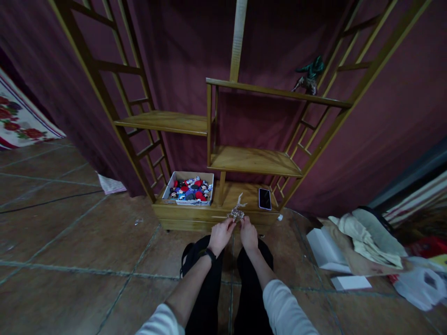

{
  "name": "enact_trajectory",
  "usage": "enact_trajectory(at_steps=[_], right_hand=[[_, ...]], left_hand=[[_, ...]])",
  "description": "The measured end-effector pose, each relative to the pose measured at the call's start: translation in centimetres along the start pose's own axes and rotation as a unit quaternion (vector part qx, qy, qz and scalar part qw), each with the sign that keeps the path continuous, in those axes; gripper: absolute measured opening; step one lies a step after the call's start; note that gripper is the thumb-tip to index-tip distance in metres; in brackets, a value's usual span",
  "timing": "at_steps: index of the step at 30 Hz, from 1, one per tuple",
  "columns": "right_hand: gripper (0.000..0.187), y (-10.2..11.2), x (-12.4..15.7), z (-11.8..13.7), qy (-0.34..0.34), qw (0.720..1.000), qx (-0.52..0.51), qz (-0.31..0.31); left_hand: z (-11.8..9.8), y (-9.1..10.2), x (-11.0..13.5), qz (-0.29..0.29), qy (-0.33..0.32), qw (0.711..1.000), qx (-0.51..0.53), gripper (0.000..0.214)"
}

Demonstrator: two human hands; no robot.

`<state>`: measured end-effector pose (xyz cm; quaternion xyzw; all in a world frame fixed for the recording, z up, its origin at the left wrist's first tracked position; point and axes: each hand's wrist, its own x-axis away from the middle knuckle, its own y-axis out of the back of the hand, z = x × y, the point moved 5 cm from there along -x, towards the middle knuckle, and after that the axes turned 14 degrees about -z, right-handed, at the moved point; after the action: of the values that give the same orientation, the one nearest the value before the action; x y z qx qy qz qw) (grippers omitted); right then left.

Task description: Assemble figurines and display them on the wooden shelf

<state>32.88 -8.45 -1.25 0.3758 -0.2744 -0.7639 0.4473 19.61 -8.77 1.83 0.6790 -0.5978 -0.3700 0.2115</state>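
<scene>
In front of the low cabinet, both of my hands meet on a small shiny, spiky piece (pixel 237 213), pale and brownish, with a thin prong sticking up. Its exact kind is too small to make out. My left hand (pixel 221 236), with a dark watch on the wrist, pinches it from the left. From the other side, the fingers of my right hand (pixel 248 235) are closed on its lower right edge. Beyond the hands, a phone (pixel 264 199) lies on the cabinet top (pixel 233 194). An open cardboard box (pixel 169 190) of small red, blue and black figures stands there too.
Wooden shelves (pixel 256 160) rise above the cabinet before a maroon curtain (pixel 188 60). A green figurine (pixel 312 74) stands on the upper right shelf. White boxes (pixel 327 251), cloth (pixel 366 237) and a plastic bag (pixel 421 284) lie on the tiled floor to the right.
</scene>
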Motion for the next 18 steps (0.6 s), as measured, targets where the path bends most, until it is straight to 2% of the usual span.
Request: enact_trajectory(at_steps=[9, 13, 18], right_hand=[[0.019, -0.8, 0.1, 0.2, -0.011, 0.989, -0.143, 0.028], [0.018, -1.2, 0.2, 0.3, -0.013, 0.983, -0.178, 0.047], [0.019, -0.3, 0.7, 1.0, 0.016, 0.974, -0.220, 0.042]], left_hand=[[0.5, 0.1, 0.0, 0.018, 0.006, 0.999, -0.039, 0.027], [0.8, 0.2, 0.3, 0.007, -0.030, 0.997, -0.067, 0.027], [0.5, 0.8, 1.2, -0.006, -0.069, 0.991, -0.114, 0.027]])
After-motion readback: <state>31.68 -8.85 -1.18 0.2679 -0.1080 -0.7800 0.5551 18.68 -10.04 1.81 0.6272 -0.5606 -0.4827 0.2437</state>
